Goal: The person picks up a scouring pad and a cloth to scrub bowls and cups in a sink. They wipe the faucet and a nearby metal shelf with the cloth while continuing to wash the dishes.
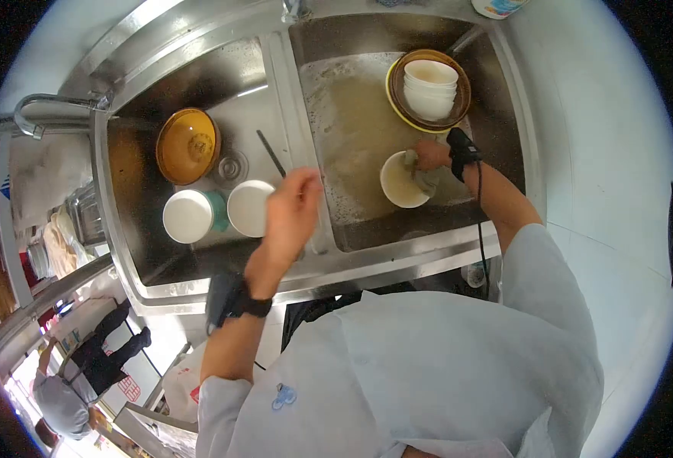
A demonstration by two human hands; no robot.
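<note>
My left hand (294, 210) hangs over the divider between the two basins, slightly blurred. Its fingers are loosely curled with a gap from the thumb, and nothing shows in them. Beside and partly behind it is a white cup (248, 209). In the right basin, my right hand (431, 155) grips a greyish-green cloth (426, 182) at the rim of a white bowl (402, 183), which sits in cloudy water. The fingertips are partly hidden by the cloth. A stack of white bowls (430, 91) rests in a brown bowl (464, 95) just beyond.
In the left basin (142, 263) are an orange-brown bowl (189, 146), a white cup with a green outside (187, 217) and a dark stick (271, 153). A faucet (35, 114) reaches over the left side. Another person (69, 393) is at lower left.
</note>
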